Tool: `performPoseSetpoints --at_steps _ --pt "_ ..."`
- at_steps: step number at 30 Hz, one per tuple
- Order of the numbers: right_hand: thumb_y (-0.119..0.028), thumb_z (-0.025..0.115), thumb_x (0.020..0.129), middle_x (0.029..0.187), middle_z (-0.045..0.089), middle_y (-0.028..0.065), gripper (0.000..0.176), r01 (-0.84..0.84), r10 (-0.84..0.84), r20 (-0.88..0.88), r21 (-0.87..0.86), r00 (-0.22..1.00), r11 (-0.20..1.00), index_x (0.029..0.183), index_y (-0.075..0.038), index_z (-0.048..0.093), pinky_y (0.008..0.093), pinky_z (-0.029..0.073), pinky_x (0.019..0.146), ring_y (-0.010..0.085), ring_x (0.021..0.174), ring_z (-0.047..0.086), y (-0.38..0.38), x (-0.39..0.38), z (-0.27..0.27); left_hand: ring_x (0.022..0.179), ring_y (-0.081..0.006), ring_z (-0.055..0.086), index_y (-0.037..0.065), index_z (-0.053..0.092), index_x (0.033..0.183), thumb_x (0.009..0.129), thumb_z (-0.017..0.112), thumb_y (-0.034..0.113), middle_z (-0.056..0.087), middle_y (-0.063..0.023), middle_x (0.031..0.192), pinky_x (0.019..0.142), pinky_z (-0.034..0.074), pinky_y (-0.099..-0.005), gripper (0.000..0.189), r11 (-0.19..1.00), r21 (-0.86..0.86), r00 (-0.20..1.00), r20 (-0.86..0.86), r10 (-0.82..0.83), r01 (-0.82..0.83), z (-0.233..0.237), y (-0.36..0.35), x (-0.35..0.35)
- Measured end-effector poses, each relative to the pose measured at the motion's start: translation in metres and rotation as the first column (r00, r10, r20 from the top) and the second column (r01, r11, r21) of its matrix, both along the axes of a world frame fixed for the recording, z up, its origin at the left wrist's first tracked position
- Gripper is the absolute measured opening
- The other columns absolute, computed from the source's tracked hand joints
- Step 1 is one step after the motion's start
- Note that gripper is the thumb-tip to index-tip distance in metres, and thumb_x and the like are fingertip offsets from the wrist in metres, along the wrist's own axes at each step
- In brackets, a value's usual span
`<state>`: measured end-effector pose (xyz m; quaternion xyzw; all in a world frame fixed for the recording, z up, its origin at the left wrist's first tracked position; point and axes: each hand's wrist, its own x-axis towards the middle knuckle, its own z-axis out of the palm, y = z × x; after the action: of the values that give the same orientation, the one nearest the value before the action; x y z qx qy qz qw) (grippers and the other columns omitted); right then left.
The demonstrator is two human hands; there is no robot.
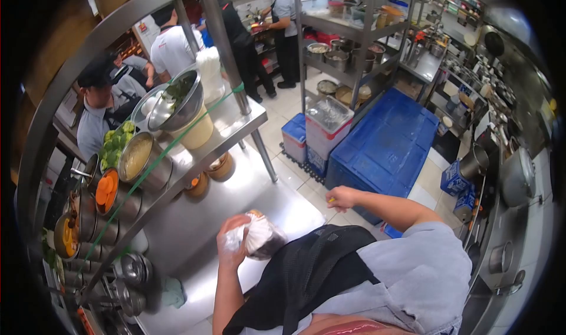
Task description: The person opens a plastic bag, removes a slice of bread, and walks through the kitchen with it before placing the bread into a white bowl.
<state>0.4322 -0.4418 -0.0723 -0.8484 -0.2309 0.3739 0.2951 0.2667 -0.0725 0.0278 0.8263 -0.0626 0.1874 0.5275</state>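
Note:
My left hand point(233, 239) is closed around the gathered upper part of a clear plastic bag point(263, 235). The bag looks whitish at its top and dark in its lower part; I cannot make out the contents. It is held over the steel worktop point(218, 202), close to my apron. Off to the right, my right hand point(342, 199) is stretched out above the floor near the big blue chest point(383, 146). Its fingers are closed, and a tiny yellow bit shows at them, too small to name.
A raised steel shelf point(230, 125) on the left bears metal pots, sliced carrots point(106, 190), greens and a steel bowl point(177, 99). A crumpled pale cloth point(173, 292) lies on the worktop. Several people stand beyond. A steel rack point(359, 40) stands ahead; cookware lines the right wall.

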Motion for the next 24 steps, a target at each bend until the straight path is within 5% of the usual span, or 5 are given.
performPoseSetpoints --at_steps 7,11,13,17,24 --pt "-0.023 0.050 0.101 0.067 0.068 0.0085 0.025 0.060 -0.061 -0.023 -0.052 0.998 0.997 0.096 -0.002 0.064 0.0344 0.054 0.056 0.0185 0.055 0.068 -0.011 0.002 -0.005 0.087 -0.0264 0.068 0.000 0.071 0.096 0.070 0.070 -0.003 0.071 -0.0125 0.096 0.081 0.052 -0.0336 0.026 0.990 0.136 0.999 0.028 -0.045 0.041 0.041 -0.003 0.020" --pt "-0.020 0.050 0.100 0.068 0.068 0.0082 0.024 0.058 -0.058 -0.035 -0.007 0.998 0.998 0.097 -0.001 0.065 0.0342 0.054 0.059 0.0186 0.057 0.067 0.005 0.002 -0.005 0.091 -0.0216 0.066 -0.001 0.070 0.102 0.078 0.069 0.004 0.069 -0.0115 0.096 0.083 0.051 -0.0329 0.024 0.995 -0.089 0.998 -0.023 -0.050 0.048 0.065 0.001 0.030" --pt "-0.019 0.047 0.100 0.070 0.069 0.0089 0.024 -0.051 0.050 -0.084 -0.005 0.995 0.999 0.103 -0.002 0.065 0.0349 0.054 0.059 0.0190 0.059 0.068 0.009 0.004 -0.017 0.099 -0.0212 0.063 -0.002 0.071 0.104 0.087 0.069 0.013 0.067 -0.0127 0.103 0.087 0.049 -0.0338 0.023 0.913 -0.366 0.982 0.014 -0.190 0.182 0.103 -0.011 0.032" --pt "-0.017 0.045 0.101 0.072 0.070 0.0098 0.025 -0.126 0.119 -0.096 -0.075 0.988 0.989 0.108 -0.002 0.064 0.0354 0.054 0.059 0.0197 0.060 0.069 0.012 -0.003 -0.027 0.103 -0.0214 0.060 -0.003 0.070 0.106 0.092 0.068 0.020 0.064 -0.0130 0.108 0.089 0.047 -0.0342 0.027 0.873 -0.355 0.942 0.084 -0.326 0.334 0.129 -0.023 0.034" --pt "-0.017 0.046 0.097 0.076 0.072 0.0137 0.030 -0.126 0.111 -0.133 -0.111 0.985 0.986 0.117 -0.002 0.063 0.0371 0.054 0.061 0.0233 0.061 0.070 -0.005 -0.020 -0.071 0.100 -0.0215 0.062 -0.004 0.069 0.107 0.094 0.065 0.012 0.067 -0.0147 0.107 0.088 0.048 -0.0343 0.020 0.980 -0.142 0.991 0.020 -0.134 0.136 0.110 -0.037 0.026"
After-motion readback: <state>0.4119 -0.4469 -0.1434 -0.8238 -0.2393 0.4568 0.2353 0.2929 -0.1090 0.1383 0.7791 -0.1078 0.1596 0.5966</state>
